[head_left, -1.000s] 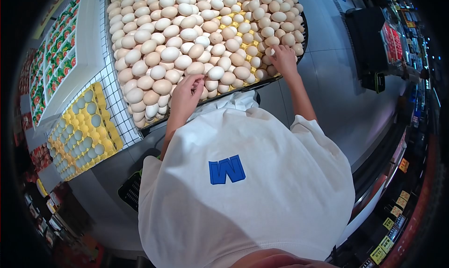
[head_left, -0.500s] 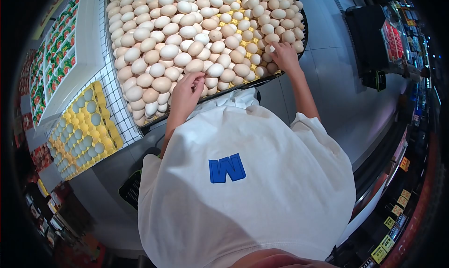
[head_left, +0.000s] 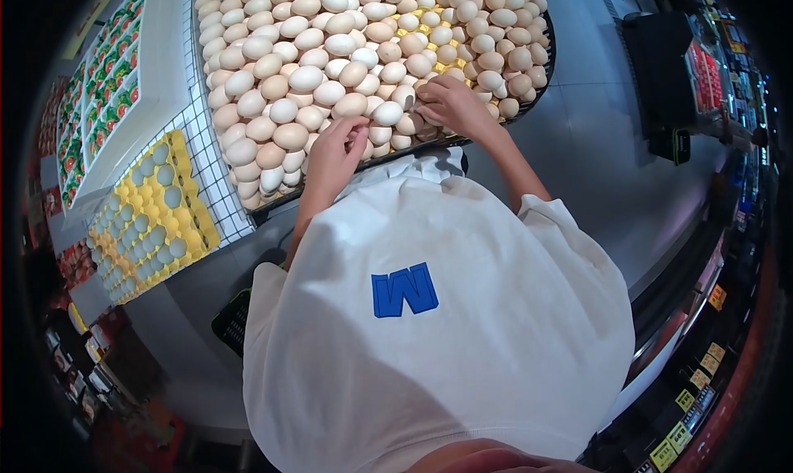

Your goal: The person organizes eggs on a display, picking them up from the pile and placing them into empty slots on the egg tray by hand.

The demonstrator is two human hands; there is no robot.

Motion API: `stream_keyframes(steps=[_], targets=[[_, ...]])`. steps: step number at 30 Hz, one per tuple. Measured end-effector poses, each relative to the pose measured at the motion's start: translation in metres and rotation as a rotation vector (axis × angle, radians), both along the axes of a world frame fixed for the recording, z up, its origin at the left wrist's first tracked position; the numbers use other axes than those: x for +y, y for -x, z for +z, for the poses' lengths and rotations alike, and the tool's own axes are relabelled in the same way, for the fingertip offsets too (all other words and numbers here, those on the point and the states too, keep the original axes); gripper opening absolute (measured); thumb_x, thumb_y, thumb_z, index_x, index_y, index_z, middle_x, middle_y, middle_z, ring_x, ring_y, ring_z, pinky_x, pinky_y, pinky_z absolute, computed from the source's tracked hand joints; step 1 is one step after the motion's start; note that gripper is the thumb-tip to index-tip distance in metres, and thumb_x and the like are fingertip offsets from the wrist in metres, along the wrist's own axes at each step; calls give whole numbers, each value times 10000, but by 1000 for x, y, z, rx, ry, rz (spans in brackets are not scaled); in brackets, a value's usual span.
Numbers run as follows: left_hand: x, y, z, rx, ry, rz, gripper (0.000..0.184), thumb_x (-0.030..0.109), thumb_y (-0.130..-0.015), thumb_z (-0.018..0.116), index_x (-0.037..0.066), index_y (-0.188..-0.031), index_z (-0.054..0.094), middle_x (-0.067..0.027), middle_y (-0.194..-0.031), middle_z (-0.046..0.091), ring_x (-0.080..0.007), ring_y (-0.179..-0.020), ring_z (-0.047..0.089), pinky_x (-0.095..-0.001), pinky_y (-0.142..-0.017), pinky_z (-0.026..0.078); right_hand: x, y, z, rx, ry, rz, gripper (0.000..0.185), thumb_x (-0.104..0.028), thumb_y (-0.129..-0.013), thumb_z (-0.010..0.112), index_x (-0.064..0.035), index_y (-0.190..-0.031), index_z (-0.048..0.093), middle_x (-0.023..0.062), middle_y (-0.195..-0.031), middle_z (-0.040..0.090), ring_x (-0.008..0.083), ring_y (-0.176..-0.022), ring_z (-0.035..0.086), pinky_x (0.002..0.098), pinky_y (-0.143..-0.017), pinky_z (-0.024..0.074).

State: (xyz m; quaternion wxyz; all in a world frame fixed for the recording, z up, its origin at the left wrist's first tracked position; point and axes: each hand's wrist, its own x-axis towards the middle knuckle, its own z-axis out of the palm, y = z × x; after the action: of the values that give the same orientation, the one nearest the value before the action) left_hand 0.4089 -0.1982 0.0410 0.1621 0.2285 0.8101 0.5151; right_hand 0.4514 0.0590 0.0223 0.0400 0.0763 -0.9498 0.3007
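A wide heap of brown and cream eggs fills the black-rimmed display bin in front of me. My left hand is at the near edge, its fingers curled in toward the thumb. Its fingertips lie beside a pale egg; whatever they may hold is hidden. Reaching in from the right, my right hand has its fingers bent down around an egg among the others, mostly covered by the fingers. Yellow egg trays show between the eggs beyond it.
Left of the bin, a yellow tray of pale bluish eggs rests on a white tiled ledge. Behind it stands a white display box of red-and-green packs. A dark basket is low at the left. Shelves with price tags line the right.
My right hand has moved left from the bin's right corner to the eggs near my left hand. My left hand has stayed almost in place. The view has shifted slightly.
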Motion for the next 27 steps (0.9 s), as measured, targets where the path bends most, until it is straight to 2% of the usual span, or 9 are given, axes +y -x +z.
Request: stream_keyframes(steps=[3, 7, 12, 15, 18, 20, 21, 23, 27], targets=[[-1, -1, -2, -22, -8, 8, 188, 135, -893, 588, 24, -1042, 615, -113, -921, 637, -212, -781, 627, -296, -673, 502, -23, 8, -4, 16, 94, 136, 329, -146, -699, 740, -93, -995, 608, 67, -898, 599, 279, -868, 569, 387, -771, 467], [0, -2, -3, -19, -9, -12, 189, 128, -893, 581, 28, -1051, 613, -113, -922, 636, -212, -785, 629, -295, -677, 505, -42, 16, -12, 62, 62, 226, 381, -151, -681, 752, -113, -1033, 609, 47, -918, 609, 250, -905, 551, 379, -803, 455], [0, -1, -5, -50, 7, 25, 195, 114, -889, 573, 37, -1064, 613, -112, -920, 637, -209, -786, 631, -287, -686, 504, -37, 13, -14, 64, 88, 211, 389, -159, -694, 747, -109, -1054, 609, 65, -922, 602, 258, -910, 549, 376, -796, 457], [1, -1, -7, -62, 5, 25, 197, 118, -888, 577, 35, -1063, 614, -113, -924, 640, -208, -787, 632, -287, -693, 505, -12, -3, -6, -15, 142, 77, 395, -154, -694, 744, -94, -1060, 607, 82, -938, 590, 271, -909, 552, 382, -775, 465], [3, -1, -5, -82, 29, -3, 196, 122, -888, 580, 31, -1058, 616, -114, -927, 642, -210, -792, 632, -288, -700, 507, 25, -25, 5, -89, 42, -49, 407, -151, -699, 731, -82, -1078, 599, 95, -958, 579, 286, -918, 557, 387, -756, 473], [4, -1, -7, -80, 18, -12, 195, 126, -888, 582, 30, -1055, 618, -114, -929, 642, -210, -793, 632, -288, -701, 508, 49, -40, 4, -138, -121, -169, 428, -108, -722, 713, -86, -1129, 581, 112, -993, 575, 286, -924, 572, 382, -784, 484], [5, -1, -7, -74, 10, -18, 195, 129, -889, 585, 29, -1052, 619, -113, -930, 642, -209, -794, 632, -288, -702, 508, 57, -46, 4, -140, -124, -172, 428, -108, -722, 713, -86, -1129, 581, 112, -993, 575, 286, -924, 572, 382, -784, 484], [6, -1, -7, -75, 8, -21, 195, 132, -889, 586, 28, -1051, 619, -112, -932, 642, -210, -796, 631, -288, -703, 508, 67, -55, 4, -132, -330, -253, 413, -83, -715, 697, -89, -1110, 578, 104, -998, 579, 294, -943, 561, 390, -819, 473], [4, -1, -8, -70, 7, -27, 195, 137, -889, 589, 28, -1048, 619, -109, -936, 643, -209, -801, 631, -288, -706, 508, 84, -63, -13, -95, -447, -258, 396, -81, -701, 674, -105, -1086, 583, 78, -1021, 578, 276, -998, 542, 396, -821, 440]])
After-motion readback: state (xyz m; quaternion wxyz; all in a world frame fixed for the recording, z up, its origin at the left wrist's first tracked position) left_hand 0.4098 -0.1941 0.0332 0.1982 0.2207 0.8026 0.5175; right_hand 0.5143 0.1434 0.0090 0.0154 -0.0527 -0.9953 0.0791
